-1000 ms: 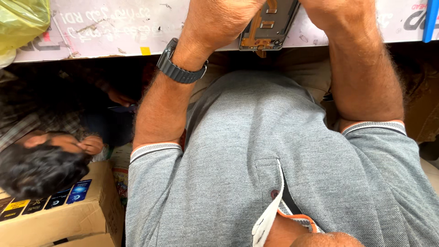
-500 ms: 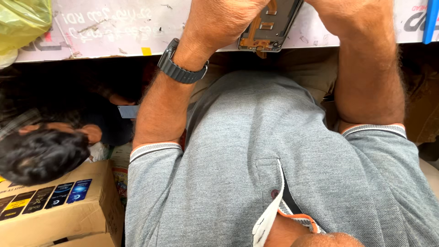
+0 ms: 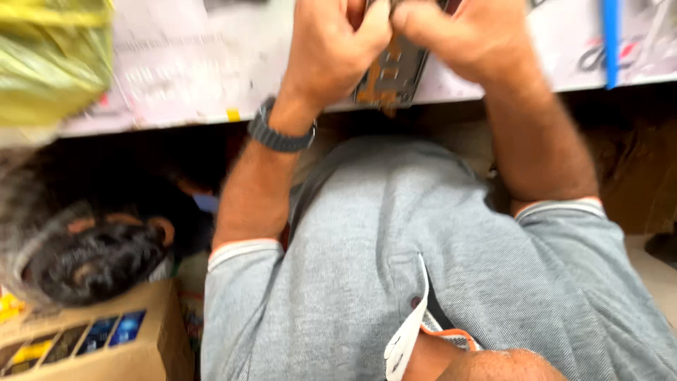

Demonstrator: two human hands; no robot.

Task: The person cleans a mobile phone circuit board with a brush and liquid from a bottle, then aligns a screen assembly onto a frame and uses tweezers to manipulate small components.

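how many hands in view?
2. The left hand and right hand meet at top centre, both gripping the flat device frame over the table edge. The nearby person's hands are not visible.

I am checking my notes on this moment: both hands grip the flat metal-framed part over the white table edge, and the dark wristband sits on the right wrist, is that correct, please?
Not quite. In the head view the dark wristband sits on the left wrist, not the right. The rest holds: the left hand and the right hand both grip the flat metal-framed part over the white table edge.
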